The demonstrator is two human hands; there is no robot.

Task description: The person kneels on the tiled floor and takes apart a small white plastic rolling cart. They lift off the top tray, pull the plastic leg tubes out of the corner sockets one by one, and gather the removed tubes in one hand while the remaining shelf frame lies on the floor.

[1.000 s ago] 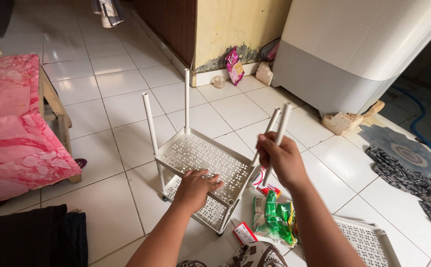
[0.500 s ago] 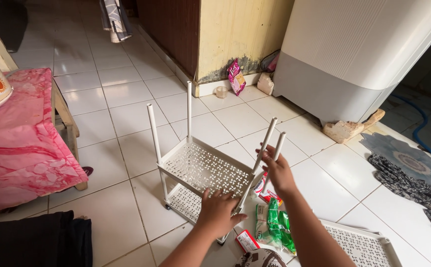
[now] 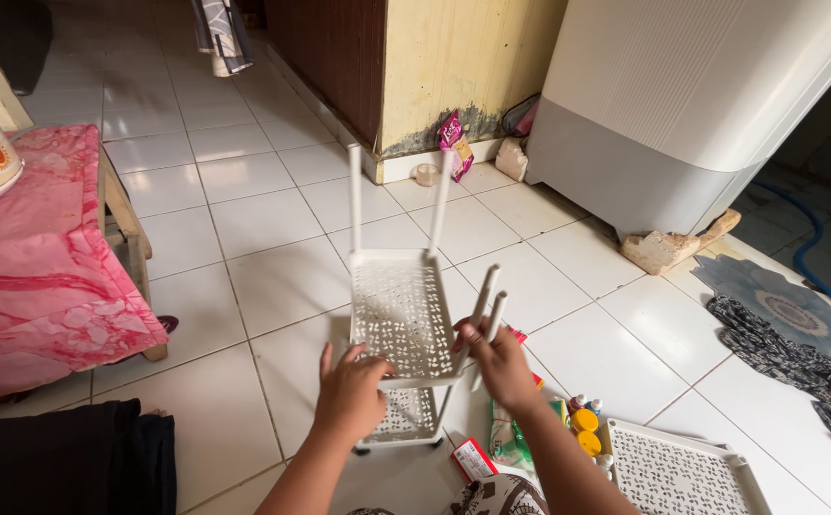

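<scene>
The white plastic rack (image 3: 403,319) stands on the tiled floor (image 3: 244,257) in front of the person, a perforated shelf on top and a second perforated shelf beneath it near the floor. Two white posts rise from its far corners, one straight, the other leaning a little to the right.

The left hand (image 3: 351,393) rests on the near left edge of the upper shelf, fingers spread over the rim. The right hand (image 3: 498,360) is closed round two loose white tubes (image 3: 488,303), which slant up and to the right just beside the shelf's near right corner.

Below the right forearm lie a green packet (image 3: 508,441), a small red and white box (image 3: 473,460) and little bottles with yellow caps (image 3: 582,431). A spare perforated shelf panel (image 3: 678,472) lies flat on the floor just to the right of them.

To the left stands a low desk (image 3: 124,215) covered with a pink cloth (image 3: 39,277). Farther off, a white washing machine (image 3: 692,105) stands by a yellow wall, and a dark patterned cloth (image 3: 797,362) lies on the tiles at the right edge.
</scene>
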